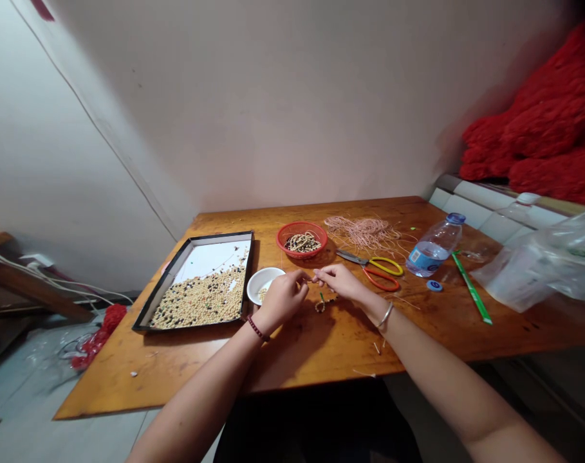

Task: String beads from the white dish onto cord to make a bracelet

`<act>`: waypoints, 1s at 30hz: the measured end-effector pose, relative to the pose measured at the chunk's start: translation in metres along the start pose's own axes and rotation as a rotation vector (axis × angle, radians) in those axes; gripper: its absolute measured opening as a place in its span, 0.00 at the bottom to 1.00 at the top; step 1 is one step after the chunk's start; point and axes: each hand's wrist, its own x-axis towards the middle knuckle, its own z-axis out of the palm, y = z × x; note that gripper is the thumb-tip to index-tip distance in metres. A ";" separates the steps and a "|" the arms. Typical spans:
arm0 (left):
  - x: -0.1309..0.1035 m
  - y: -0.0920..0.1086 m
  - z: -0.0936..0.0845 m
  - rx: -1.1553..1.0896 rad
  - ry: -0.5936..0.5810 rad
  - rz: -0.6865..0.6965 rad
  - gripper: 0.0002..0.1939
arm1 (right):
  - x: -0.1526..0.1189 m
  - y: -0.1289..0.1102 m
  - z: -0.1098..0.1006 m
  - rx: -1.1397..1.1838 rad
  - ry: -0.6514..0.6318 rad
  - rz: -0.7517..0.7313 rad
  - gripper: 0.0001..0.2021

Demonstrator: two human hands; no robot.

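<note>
My left hand (283, 297) and my right hand (339, 281) meet fingertip to fingertip over the wooden table (190, 370). Both are closed in a pinch on a thin cord, which is hard to make out. Below my right fingers hangs or lies a small loop of beads (320, 307) with a green piece at its top. A white bowl (260, 283) with a few pale beads stands just behind my left hand. Beyond my hands is a red basket (302, 239) holding strung beads.
A black-edged tray (252, 257) of loose beads lies left. Pink cord (364, 231), scissors (381, 267), a water bottle (433, 247), a blue cap (434, 285), a green strip (472, 287) and plastic bags (538, 263) are on the right. Red yarn (543, 122) is piled at the upper right.
</note>
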 end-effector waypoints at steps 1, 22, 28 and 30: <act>0.000 0.001 -0.001 -0.005 0.001 -0.003 0.09 | 0.000 0.000 0.000 0.005 0.011 -0.001 0.22; -0.001 0.000 0.000 0.242 0.095 -0.060 0.16 | -0.003 -0.019 -0.037 0.241 0.245 -0.018 0.22; -0.003 -0.005 0.004 0.353 0.115 -0.041 0.12 | -0.005 -0.018 -0.026 0.180 -0.020 0.072 0.23; -0.003 -0.006 0.004 0.360 0.122 -0.042 0.13 | -0.005 -0.015 -0.023 0.199 -0.061 0.093 0.23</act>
